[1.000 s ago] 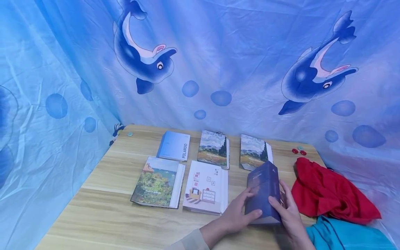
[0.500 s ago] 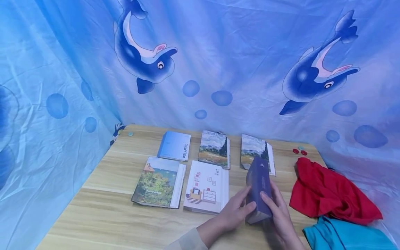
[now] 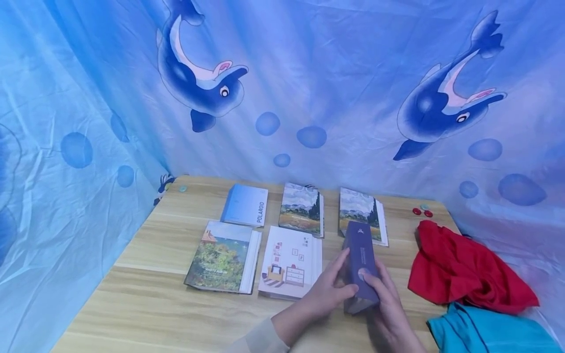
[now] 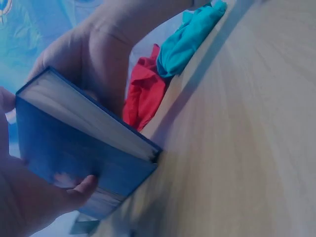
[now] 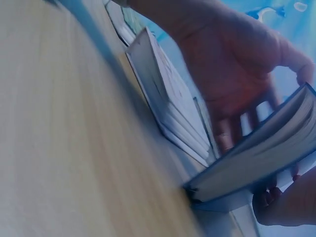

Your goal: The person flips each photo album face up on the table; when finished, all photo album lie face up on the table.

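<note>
A thick dark blue photo album (image 3: 361,262) is held on edge between both hands at the table's right front, spine up and towards the head camera. My left hand (image 3: 326,291) grips its left cover, thumb at the near edge of the spine. On the other side my right hand (image 3: 389,301) holds the right cover, its thumb lying on the spine. The page block (image 4: 91,116) shows pale between the covers in the left wrist view. Whether the lower edge touches the table is unclear. A white album (image 3: 289,264) with a furniture drawing lies just left of my left hand.
A garden-cover album (image 3: 222,257) lies front left. Behind are a blue POLAROID album (image 3: 244,206) and two landscape-cover albums (image 3: 301,210), the right one partly behind the held album. Red cloth (image 3: 468,274) and teal cloth (image 3: 490,328) lie right. Small red discs (image 3: 422,212) sit at the back right.
Both hands have turned the dark blue album from cover-up to spine-up and shifted it slightly left. The other albums and the cloths have stayed put.
</note>
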`<state>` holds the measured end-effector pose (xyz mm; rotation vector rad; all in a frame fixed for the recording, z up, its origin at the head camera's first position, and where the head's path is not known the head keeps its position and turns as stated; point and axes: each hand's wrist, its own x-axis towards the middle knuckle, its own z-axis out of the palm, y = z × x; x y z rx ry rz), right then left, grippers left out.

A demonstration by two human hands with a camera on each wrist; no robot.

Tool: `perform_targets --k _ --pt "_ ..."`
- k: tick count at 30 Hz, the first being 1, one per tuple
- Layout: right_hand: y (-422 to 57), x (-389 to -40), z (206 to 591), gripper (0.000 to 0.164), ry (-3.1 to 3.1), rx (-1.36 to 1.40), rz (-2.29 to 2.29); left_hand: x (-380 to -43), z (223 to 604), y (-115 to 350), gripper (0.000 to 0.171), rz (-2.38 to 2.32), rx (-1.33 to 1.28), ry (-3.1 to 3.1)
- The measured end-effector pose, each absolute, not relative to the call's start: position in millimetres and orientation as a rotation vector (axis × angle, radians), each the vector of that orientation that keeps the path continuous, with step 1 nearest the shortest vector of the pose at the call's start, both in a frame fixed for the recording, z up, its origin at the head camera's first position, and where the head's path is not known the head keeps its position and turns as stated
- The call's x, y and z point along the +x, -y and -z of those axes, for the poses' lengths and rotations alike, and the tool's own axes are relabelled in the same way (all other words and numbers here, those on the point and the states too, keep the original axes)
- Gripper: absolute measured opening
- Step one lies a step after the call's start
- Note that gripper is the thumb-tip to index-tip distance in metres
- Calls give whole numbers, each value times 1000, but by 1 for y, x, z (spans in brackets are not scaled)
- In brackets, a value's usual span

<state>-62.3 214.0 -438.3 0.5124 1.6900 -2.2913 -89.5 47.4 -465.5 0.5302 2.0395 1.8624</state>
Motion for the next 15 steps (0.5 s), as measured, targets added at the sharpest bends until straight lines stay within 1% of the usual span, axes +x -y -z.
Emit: perform_targets --k 4,9,11,15 --pt "-209 -61 442 70 -1627 518 2306 -87 462 -42 84 -1898 666 -2112" --pt "-212 -62 452 47 -1600 419 2347 -86 460 -33 79 -1889 698 -2216" --pt "-216 -63 457 41 -1544 391 2388 -86 460 -30 79 -1888 704 -2255" --pt "-224 -66 467 48 -1587 403 2360 -86 460 -25 77 -1882 678 -2321"
